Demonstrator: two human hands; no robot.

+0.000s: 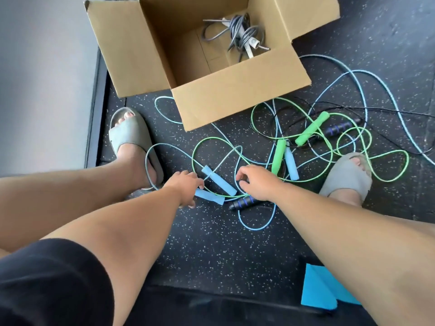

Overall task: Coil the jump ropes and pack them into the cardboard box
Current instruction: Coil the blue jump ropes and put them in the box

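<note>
An open cardboard box (235,95) stands on the floor with a coiled grey jump rope (242,36) inside. In front of it, light blue, green and black ropes lie tangled. My left hand (186,188) grips the end of a light blue handle (210,197); a second light blue handle (219,181) lies right beside it. My right hand (256,182) hovers with loosely curled fingers over the green rope (207,142) and a black handle (242,202), holding nothing that I can see. Two green handles (279,156) (312,128) lie further right.
My feet in grey slides (134,137) (348,175) stand on either side of the tangle, with rope loops around them. Another light blue handle (292,165) and black handle (339,128) lie to the right. A blue sheet (322,290) lies at bottom right, and pale flooring (47,67) borders the mat at left.
</note>
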